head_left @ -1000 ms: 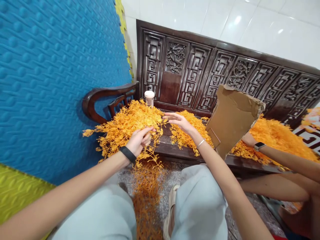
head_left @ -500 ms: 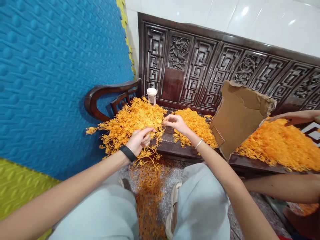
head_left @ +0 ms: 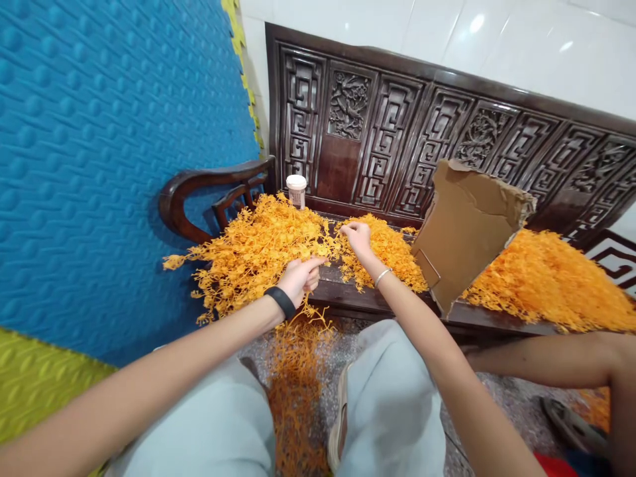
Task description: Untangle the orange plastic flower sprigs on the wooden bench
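Observation:
My left hand (head_left: 302,277), with a black band on the wrist, is closed at the front edge of the larger heap of orange branching plastic pieces (head_left: 263,245). It grips an orange plastic sprig (head_left: 318,313), whose thin stems hang below the fist and whose tips show ahead of the fingers. My right hand (head_left: 358,240), wearing a silver bangle, is pinched at the left side of a smaller heap of orange pieces (head_left: 395,255). Whatever lies between its fingertips is too small to make out. A narrow strip of dark bench separates the two heaps.
A white-lidded tub (head_left: 297,191) stands behind the larger heap. Torn cardboard (head_left: 467,232) leans between the smaller heap and another big orange heap (head_left: 561,281). The carved bench back (head_left: 342,165) rises behind. Orange stems (head_left: 298,391) litter the floor between my legs. Another person's leg (head_left: 546,361) is at right.
Both my hands have shifted right, the right one over to the smaller heap's edge. The other person's hand has left the far-right heap. The view has turned slightly.

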A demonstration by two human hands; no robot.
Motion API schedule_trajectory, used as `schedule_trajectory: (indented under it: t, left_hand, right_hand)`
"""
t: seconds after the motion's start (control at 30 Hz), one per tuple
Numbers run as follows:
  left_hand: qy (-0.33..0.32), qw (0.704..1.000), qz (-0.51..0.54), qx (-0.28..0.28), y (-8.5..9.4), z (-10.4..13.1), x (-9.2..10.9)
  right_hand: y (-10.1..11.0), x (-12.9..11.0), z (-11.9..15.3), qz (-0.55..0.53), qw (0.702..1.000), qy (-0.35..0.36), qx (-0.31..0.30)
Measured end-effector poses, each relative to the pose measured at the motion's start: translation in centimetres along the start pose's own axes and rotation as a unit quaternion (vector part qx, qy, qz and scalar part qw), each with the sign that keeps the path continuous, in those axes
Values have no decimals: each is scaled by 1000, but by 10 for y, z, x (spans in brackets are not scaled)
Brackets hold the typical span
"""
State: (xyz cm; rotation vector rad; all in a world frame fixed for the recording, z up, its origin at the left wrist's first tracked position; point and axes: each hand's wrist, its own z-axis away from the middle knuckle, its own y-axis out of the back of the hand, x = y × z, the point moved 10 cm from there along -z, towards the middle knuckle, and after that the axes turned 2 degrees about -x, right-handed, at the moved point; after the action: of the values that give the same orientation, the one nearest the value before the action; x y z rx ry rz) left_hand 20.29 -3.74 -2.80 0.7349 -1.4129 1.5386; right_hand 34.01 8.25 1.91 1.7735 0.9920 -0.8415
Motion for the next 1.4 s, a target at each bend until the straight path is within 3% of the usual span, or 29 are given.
schedule_trajectory:
  t: [0.33,0.43,0.5,0.57,0.7,0.77,0.83,0.97,1.13,1.3,1.4]
  left_hand:
    - [8,996,85,22,-24,-11,3]
    - [12,996,86,18,-33,-1,1]
    - [14,997,78,-6,-45,13,0]
    - [9,996,57,-69,-65,32,3]
    - [-2,977,-51,-208,-94,59,9]
    - [-11,967,-122,-223,-91,58,10]
    - [-19,967,-153,-203,-81,50,11]
    - [-22,977,-136,-164,-65,36,13]
    - [-22,981,-131,-139,-54,31,13]
    - [-21,983,-116,-138,-44,25,14]
    - [-13,983,-113,-141,-39,22,13]
  right_hand:
    - [0,-8,-9,30,997,18,75]
    - [17,3,-17,77,990,-8,115]
    - [44,19,-20,113,980,-42,156]
    - [75,38,-20,131,972,-62,186]
    - [109,56,-19,245,954,-1,173]
    - [112,66,-20,305,939,11,156]
    - [115,77,-22,323,933,-5,161]
    - [122,93,-26,328,927,-24,178]
    - [120,100,-27,331,936,19,119]
    - [121,80,-16,244,955,73,150]
    - [98,58,-11,105,987,96,80]
